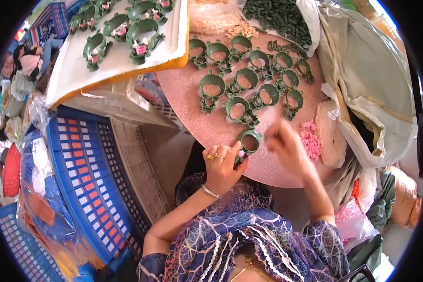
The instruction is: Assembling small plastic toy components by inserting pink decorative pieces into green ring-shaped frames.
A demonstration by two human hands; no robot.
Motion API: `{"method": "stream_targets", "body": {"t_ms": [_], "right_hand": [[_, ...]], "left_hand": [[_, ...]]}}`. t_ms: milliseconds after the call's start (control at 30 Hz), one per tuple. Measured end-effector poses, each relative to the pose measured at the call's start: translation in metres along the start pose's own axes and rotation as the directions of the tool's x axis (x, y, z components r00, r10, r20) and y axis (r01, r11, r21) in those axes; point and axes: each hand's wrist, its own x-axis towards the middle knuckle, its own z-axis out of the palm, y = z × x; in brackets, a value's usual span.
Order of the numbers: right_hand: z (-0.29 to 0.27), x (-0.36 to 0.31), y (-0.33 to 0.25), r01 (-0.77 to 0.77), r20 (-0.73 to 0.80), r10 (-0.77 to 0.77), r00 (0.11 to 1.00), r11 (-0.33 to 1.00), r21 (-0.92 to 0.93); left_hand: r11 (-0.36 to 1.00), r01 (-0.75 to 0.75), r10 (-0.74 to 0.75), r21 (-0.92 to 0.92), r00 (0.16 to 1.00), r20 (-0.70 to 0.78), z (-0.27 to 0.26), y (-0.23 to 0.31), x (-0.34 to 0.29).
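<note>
A green ring piece (252,133) is located at the near edge of the pink table (192,105). Its lower end, where a small lilac-pink part is seen, is pinched between the fingers and thumb of the left hand (222,170). The right hand (285,146) is raised just to the right, near a pile of pink bits (310,142); owing to blur, whether anything is gripped cannot be told. Farther out, rows of green rings (247,74) are laid out, with no pink discernible on them. At far left, decorated rings (145,29) bearing pink and white parts are set on a white tray (70,80). The tray batch is judged done, the held piece part-way, the table rows outstanding.
</note>
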Motion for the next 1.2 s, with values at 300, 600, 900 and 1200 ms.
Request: {"method": "stream_targets", "body": {"t_ms": [300, 600, 900, 1200], "right_hand": [[0.033, -0.044, 0.001, -0.153, 0.011, 0.157, 0.988, 0.974, -0.166], [0.022, -0.023, -0.007, -0.185, 0.137, 0.214, 0.967, 0.963, -0.196], [0.002, 0.031, -0.024, -0.409, 0.443, 0.518, 0.732, 0.854, -0.322], [0.001, 0.04, -0.028, -0.421, 0.465, 0.524, 0.713, 0.851, -0.313]], "left_hand": [[1.0, 0.008, -0.008, -0.006, 0.998, 0.055, -0.006, 0.002, -0.008], [0.999, 0.026, -0.023, -0.035, 0.996, 0.082, -0.006, -0.002, -0.007], [0.999, 0.002, 0.002, -0.051, 0.998, 0.069, -0.005, -0.003, -0.006], [0.998, -0.042, 0.044, -0.044, 0.998, 0.051, -0.005, -0.005, -0.005]]}}
